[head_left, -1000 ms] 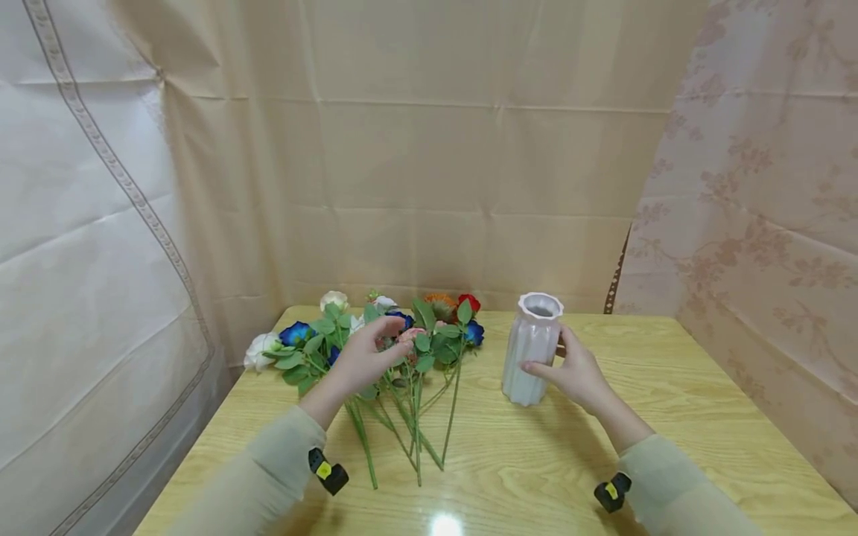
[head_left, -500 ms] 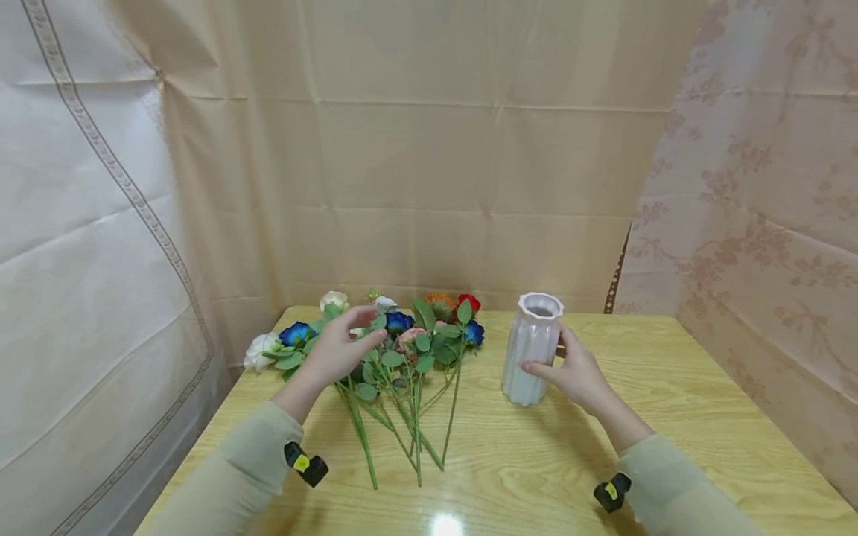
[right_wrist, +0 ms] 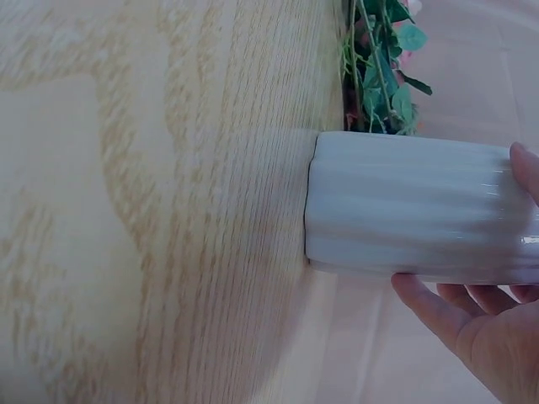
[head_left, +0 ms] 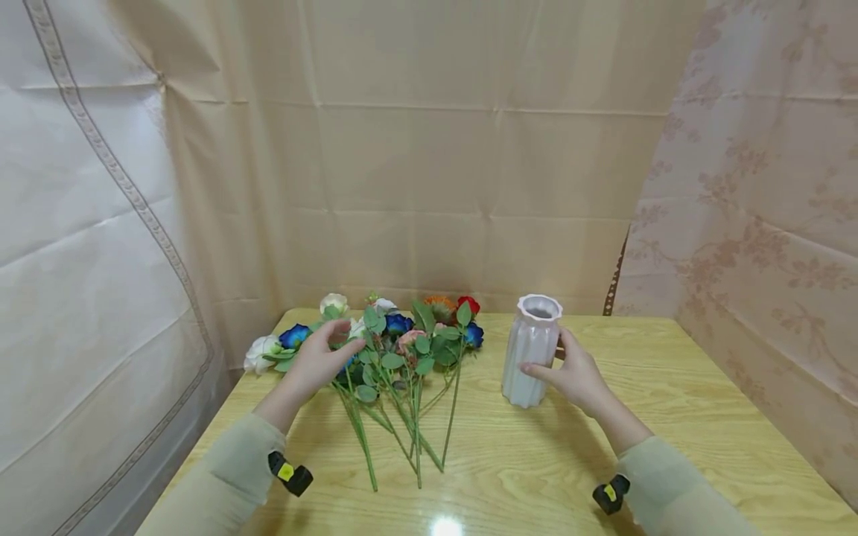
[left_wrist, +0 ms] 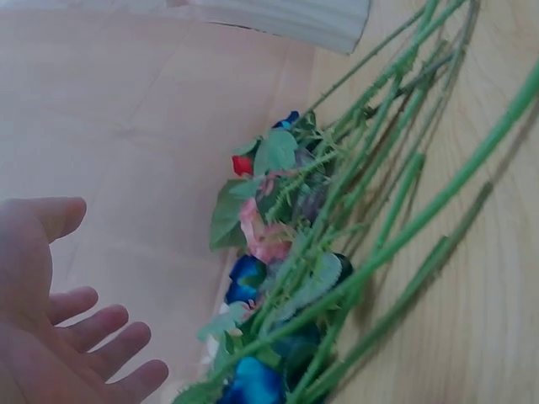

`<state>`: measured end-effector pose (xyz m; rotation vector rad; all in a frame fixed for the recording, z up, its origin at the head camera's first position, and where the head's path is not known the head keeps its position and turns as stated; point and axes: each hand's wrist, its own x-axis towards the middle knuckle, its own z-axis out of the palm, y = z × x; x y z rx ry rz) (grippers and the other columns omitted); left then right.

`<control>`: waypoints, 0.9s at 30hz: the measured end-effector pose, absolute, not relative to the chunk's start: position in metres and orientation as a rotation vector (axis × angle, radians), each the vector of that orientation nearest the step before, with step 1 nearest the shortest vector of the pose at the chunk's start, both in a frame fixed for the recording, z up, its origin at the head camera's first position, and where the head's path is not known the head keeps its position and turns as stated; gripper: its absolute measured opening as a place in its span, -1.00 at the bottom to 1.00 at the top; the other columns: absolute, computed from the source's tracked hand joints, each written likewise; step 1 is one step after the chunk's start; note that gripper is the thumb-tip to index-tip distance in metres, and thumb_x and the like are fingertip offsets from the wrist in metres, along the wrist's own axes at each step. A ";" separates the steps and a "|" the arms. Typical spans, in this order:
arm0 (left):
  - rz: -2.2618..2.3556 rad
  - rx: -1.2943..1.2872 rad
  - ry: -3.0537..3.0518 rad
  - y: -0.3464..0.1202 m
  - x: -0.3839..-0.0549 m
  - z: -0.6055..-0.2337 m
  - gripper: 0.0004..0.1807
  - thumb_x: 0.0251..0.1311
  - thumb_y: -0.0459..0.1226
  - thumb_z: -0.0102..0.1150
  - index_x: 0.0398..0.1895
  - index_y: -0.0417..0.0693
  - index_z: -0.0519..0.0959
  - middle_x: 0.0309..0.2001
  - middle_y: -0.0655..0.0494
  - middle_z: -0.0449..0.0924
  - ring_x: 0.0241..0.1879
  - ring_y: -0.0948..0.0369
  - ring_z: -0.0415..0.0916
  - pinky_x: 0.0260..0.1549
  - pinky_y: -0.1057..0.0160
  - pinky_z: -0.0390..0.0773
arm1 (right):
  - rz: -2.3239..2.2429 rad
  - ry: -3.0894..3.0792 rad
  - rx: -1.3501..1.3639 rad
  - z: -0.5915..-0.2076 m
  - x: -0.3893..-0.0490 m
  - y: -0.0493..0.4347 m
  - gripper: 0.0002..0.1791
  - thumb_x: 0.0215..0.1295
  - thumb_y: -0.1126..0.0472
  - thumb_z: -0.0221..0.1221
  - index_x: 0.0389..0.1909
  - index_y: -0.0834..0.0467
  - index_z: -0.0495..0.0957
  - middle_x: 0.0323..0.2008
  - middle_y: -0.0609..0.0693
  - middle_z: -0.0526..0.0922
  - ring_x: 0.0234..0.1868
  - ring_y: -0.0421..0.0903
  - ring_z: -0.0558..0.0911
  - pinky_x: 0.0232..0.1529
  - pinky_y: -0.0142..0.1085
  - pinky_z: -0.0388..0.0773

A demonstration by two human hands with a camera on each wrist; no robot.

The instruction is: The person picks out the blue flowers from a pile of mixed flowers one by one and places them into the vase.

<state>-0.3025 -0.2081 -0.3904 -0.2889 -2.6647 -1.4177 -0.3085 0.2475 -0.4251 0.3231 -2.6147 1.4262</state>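
A white fluted vase (head_left: pixel 525 361) with a scalloped rim stands upright on the table. My right hand (head_left: pixel 578 376) grips its right side, thumb across the front and fingers round the back; the right wrist view shows the vase (right_wrist: pixel 404 206) with its base on the wood. Over the left part of a pile of long-stemmed flowers (head_left: pixel 395 359), my left hand (head_left: pixel 313 365) holds nothing. In the left wrist view that hand (left_wrist: pixel 63 328) has its fingers spread, beside the blooms. Blue flowers (head_left: pixel 398 323), a pink one (head_left: pixel 410 339) and a red one (head_left: pixel 468 304) show among green leaves.
The wooden table (head_left: pixel 643 387) ends in front of a beige cloth backdrop (head_left: pixel 415 186). White cloth (head_left: pixel 87 298) hangs at the left and patterned cloth (head_left: pixel 771 223) at the right. Green stems (head_left: pixel 417 447) point toward the table's near side. White blooms (head_left: pixel 261 353) lie near the left edge.
My left hand has drawn back to the left across the flowers, uncovering blue and pink blooms. My right hand and the vase have stayed in place.
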 end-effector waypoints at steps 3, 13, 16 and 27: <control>-1.415 -0.250 -2.702 -0.213 -0.302 -0.396 -0.14 0.37 0.19 0.18 0.53 -0.11 0.23 0.45 -0.18 0.29 0.39 -0.16 0.27 0.23 -0.23 0.39 | 1.433 -2.619 0.317 -0.425 -0.308 0.246 0.10 0.16 -0.11 0.49 0.56 0.16 0.06 0.35 0.29 0.36 0.31 0.37 0.43 0.10 0.19 0.54; -1.424 -0.114 -2.788 -0.224 -0.295 -0.410 -0.08 0.39 0.16 0.17 0.55 -0.26 0.12 0.45 -0.29 0.23 0.38 -0.22 0.27 0.26 -0.21 0.37 | 1.439 -2.622 0.308 -0.425 -0.308 0.247 0.12 0.16 -0.11 0.49 0.57 0.16 0.03 0.36 0.30 0.35 0.33 0.38 0.41 0.11 0.20 0.53; -1.478 -0.094 -2.795 -0.227 -0.294 -0.415 -0.06 0.40 0.11 0.19 0.56 -0.31 0.06 0.45 -0.32 0.21 0.40 -0.25 0.24 0.27 -0.21 0.36 | 1.440 -2.622 0.303 -0.425 -0.308 0.247 0.13 0.16 -0.12 0.49 0.57 0.16 0.03 0.36 0.30 0.35 0.33 0.38 0.41 0.11 0.20 0.53; -1.555 -0.019 -2.869 -0.228 -0.293 -0.433 -0.05 0.43 0.07 0.17 0.56 -0.37 0.00 0.44 -0.35 0.23 0.41 -0.28 0.18 0.30 -0.25 0.30 | 1.450 -2.611 0.314 -0.423 -0.306 0.246 0.12 0.16 -0.08 0.49 0.56 0.17 0.04 0.35 0.31 0.36 0.32 0.38 0.41 0.11 0.21 0.53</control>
